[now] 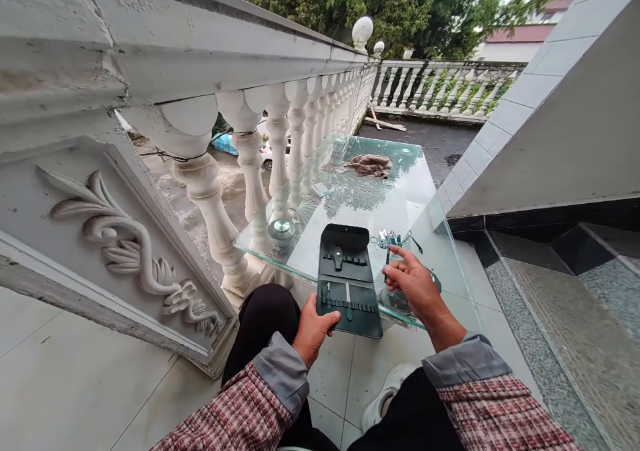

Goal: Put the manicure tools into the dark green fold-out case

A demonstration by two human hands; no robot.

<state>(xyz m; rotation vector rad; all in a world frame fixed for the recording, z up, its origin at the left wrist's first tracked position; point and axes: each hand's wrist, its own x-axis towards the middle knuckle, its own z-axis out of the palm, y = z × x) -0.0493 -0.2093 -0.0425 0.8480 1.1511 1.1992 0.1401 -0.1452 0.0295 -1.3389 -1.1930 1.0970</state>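
Observation:
My left hand point(314, 328) grips the lower left edge of an unfolded dark green manicure case point(350, 271), thumb on its inner face. A nail file point(349, 298) and a small slim tool point(329, 292) sit in the loops of its lower panel; a strap with a snap point(339, 258) shows on the upper panel. To the right of the case, my right hand point(413, 281) pinches a slim dark tool point(387, 261), its exact kind unclear. Just beyond those fingers, several small metal manicure tools point(393, 238) lie in a pile on the glass table point(300, 244).
A crumpled brown cloth point(370, 165) and a small card-like packet point(321, 189) lie farther back on the table. A white balustrade point(250, 164) runs along the left. At the right are a tiled wall edge point(500, 128) and stone steps point(555, 304).

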